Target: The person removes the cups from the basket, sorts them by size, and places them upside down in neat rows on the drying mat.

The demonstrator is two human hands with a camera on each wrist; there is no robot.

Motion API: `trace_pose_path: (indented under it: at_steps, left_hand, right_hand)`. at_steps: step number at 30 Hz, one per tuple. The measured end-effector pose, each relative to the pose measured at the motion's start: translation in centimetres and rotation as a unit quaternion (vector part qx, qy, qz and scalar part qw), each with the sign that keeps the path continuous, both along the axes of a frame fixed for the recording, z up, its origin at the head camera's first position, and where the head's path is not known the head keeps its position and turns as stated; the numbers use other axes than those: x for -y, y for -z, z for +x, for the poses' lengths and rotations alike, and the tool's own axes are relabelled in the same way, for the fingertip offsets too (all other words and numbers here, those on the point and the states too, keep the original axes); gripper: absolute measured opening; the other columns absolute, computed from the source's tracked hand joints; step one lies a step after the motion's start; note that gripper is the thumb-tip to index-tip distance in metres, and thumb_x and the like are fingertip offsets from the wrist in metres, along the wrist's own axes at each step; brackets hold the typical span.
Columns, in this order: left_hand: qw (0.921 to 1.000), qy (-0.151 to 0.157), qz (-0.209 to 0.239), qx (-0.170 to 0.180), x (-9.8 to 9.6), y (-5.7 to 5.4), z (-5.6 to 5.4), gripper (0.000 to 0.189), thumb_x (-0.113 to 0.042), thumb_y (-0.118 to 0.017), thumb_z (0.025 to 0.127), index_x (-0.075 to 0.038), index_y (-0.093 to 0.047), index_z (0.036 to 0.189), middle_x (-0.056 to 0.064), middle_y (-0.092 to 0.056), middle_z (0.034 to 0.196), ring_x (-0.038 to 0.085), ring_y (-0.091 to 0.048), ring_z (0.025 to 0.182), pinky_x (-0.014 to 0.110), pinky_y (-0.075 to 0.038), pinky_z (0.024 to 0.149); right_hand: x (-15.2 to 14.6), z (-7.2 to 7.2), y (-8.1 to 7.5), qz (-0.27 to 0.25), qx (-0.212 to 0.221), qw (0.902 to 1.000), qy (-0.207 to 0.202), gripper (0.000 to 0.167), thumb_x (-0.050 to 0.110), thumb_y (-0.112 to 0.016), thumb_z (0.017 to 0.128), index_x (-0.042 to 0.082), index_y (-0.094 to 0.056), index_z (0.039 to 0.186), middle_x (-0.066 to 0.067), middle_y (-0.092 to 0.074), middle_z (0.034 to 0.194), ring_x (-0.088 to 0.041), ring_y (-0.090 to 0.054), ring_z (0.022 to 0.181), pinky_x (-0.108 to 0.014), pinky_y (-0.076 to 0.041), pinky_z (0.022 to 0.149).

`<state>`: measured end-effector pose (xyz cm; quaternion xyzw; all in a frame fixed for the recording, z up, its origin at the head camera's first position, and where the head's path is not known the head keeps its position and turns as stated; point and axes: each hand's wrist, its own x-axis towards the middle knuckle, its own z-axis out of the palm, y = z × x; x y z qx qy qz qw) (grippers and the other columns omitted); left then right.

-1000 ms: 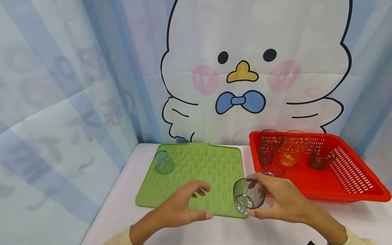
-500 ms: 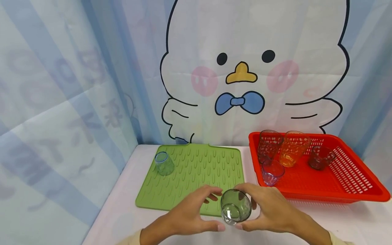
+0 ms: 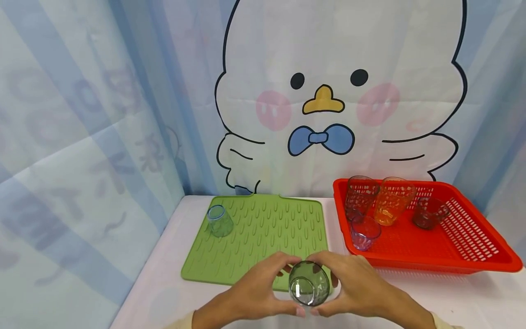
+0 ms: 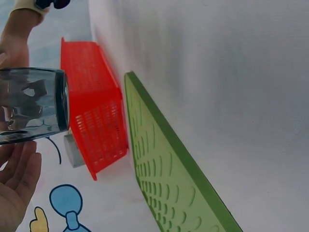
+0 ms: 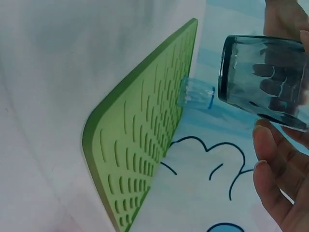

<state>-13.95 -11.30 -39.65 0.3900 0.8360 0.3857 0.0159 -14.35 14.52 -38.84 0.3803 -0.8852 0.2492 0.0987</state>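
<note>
Between my two hands, a grey clear glass (image 3: 309, 284) is held above the near edge of the green drying mat (image 3: 263, 237). My left hand (image 3: 260, 289) curves round its left side, thumb near the lower edge. From the right, my right hand (image 3: 356, 287) grips it with fingers and thumb. Seen from the left wrist, the glass (image 4: 29, 106) lies sideways in the picture, off the table. A light blue glass (image 3: 220, 222) stands on the mat's left part, also visible in the right wrist view behind the mat (image 5: 140, 130).
At right stands a red plastic basket (image 3: 419, 249). Inside it are a tall dark glass (image 3: 361, 196), an orange glass (image 3: 393, 201), a small purple glass (image 3: 365, 234) and a short dark glass (image 3: 429, 214). A printed curtain (image 3: 324, 169) hangs behind the white table.
My right hand has brought the grey glass leftward and nearer, away from the basket. My left hand has moved right and now meets the glass.
</note>
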Motion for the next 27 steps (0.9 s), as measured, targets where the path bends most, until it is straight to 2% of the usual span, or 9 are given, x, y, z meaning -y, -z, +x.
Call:
trace_pose_path:
  at_steps: [5,10,14,17,20,24,27]
  left_hand:
    - [0.9999,-0.008,-0.004,-0.006,-0.2,0.1,0.1,0.076,-0.049,-0.083,0.079,-0.019,-0.050,0.141,-0.007,-0.059,0.122,0.003,-0.055,0.108,0.023,-0.052,0.090]
    - [0.9994,-0.004,0.000,-0.034,-0.2,0.4,0.2,0.070,-0.047,-0.081,0.082,-0.019,-0.051,0.139,-0.006,-0.059,0.120,0.004,-0.056,0.108,0.025,-0.053,0.092]
    - [0.9978,0.001,-0.001,-0.066,-0.2,0.6,0.2,0.067,-0.048,-0.078,0.085,-0.018,-0.051,0.138,-0.005,-0.060,0.118,0.004,-0.057,0.107,0.022,-0.052,0.092]
    - [0.9972,0.003,-0.003,-0.075,0.0,0.5,0.4,0.065,-0.049,-0.076,0.086,-0.018,-0.051,0.138,-0.006,-0.060,0.117,0.003,-0.058,0.106,0.021,-0.052,0.089]
    - [0.9984,-0.002,-0.002,-0.056,0.2,0.1,0.6,0.065,-0.049,-0.076,0.087,-0.019,-0.051,0.139,-0.007,-0.059,0.120,0.003,-0.058,0.107,0.023,-0.053,0.089]
    - [0.9991,-0.013,0.019,-0.037,0.4,-0.5,0.6,0.067,-0.047,-0.078,0.085,-0.021,-0.050,0.140,-0.006,-0.059,0.123,0.005,-0.057,0.108,0.026,-0.054,0.089]
    - [0.9980,-0.014,0.049,-0.039,0.4,-1.0,0.5,0.068,-0.042,-0.081,0.085,-0.019,-0.049,0.141,-0.004,-0.058,0.125,0.007,-0.058,0.110,0.027,-0.055,0.090]
  right_hand:
    - [0.2,0.1,0.0,0.008,0.012,0.9999,0.005,0.064,0.064,-0.083,0.070,0.032,-0.061,0.120,0.027,-0.062,0.097,0.012,-0.047,0.069,-0.016,-0.036,0.059]
    - [0.2,0.1,0.0,0.015,0.023,0.9996,0.009,0.067,0.069,-0.081,0.068,0.032,-0.062,0.120,0.028,-0.061,0.094,0.012,-0.045,0.067,-0.015,-0.034,0.059]
    - [0.1,0.0,0.1,0.009,0.038,0.9992,-0.005,0.072,0.072,-0.080,0.067,0.029,-0.063,0.122,0.027,-0.062,0.095,0.010,-0.047,0.066,-0.014,-0.035,0.058]
    - [-0.1,-0.1,0.2,-0.006,0.068,0.9974,-0.021,0.074,0.069,-0.081,0.067,0.029,-0.062,0.125,0.025,-0.063,0.098,0.007,-0.049,0.067,-0.013,-0.039,0.058]
    - [-0.3,-0.3,0.4,-0.024,0.113,0.9928,-0.032,0.075,0.065,-0.084,0.067,0.030,-0.061,0.129,0.023,-0.063,0.098,0.004,-0.051,0.069,-0.015,-0.044,0.058]
    - [-0.3,-0.7,1.0,-0.055,0.172,0.9825,-0.046,0.074,0.058,-0.088,0.067,0.031,-0.059,0.130,0.020,-0.062,0.093,0.000,-0.054,0.068,-0.018,-0.048,0.058]
    - [0.0,-1.0,1.9,-0.079,0.213,0.9719,-0.061,0.069,0.049,-0.091,0.067,0.030,-0.061,0.127,0.015,-0.064,0.090,-0.001,-0.056,0.067,-0.021,-0.051,0.057]
